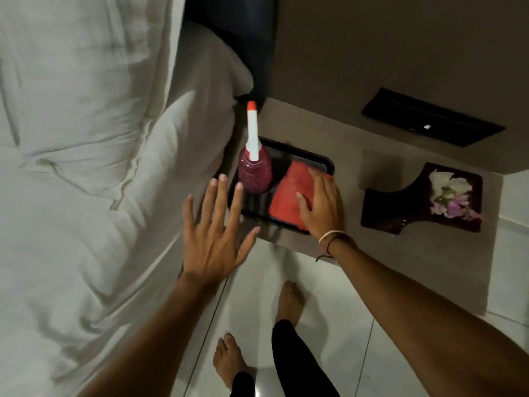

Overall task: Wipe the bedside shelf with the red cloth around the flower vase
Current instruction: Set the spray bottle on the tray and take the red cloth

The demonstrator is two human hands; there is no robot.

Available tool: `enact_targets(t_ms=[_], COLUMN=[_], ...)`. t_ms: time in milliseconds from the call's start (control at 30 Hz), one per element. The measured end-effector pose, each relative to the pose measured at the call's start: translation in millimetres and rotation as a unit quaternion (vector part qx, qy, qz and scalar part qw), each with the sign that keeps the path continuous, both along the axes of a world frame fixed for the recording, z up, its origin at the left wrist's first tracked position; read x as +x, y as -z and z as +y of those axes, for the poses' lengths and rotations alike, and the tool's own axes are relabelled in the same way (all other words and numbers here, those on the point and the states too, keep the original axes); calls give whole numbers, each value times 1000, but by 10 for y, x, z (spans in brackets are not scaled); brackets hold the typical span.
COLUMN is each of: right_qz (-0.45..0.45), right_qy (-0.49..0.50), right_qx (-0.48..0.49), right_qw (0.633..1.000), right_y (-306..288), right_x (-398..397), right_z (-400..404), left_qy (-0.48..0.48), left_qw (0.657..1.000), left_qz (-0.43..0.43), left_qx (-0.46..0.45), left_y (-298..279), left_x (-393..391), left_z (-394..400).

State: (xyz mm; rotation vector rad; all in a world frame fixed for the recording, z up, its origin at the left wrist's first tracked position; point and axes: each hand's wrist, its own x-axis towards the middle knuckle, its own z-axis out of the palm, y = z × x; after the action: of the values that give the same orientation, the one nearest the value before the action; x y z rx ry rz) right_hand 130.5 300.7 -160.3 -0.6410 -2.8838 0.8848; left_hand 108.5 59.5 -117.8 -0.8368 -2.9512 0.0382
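Barely started imo: right hand (322,206) lies flat on the folded red cloth (289,193) in the black tray (329,164), no grip yet, left hand (213,230) spread empty at its 9 o'clock, flower vase (423,197) at 3 o'clock, shelf (329,130) unwiped.

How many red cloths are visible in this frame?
1. The red cloth lies in the black tray on the shelf, right of the spray bottle, under the right hand. No other is visible.
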Motion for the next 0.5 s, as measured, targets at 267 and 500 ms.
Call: enact_targets(t_ms=[267,500], right_qz=[-156,-247], right_qy=[-36,-60], right_qx=[98,84], right_qw=[982,964], right_y=[112,92], right_x=[-207,-510], right_z=[484,598], left_qy=[73,97], left_qw=[997,995], left_qz=[-23,-24], left_qx=[-3,-2], left_y=[305,335], left_x=[7,-21], left_z=[743,930])
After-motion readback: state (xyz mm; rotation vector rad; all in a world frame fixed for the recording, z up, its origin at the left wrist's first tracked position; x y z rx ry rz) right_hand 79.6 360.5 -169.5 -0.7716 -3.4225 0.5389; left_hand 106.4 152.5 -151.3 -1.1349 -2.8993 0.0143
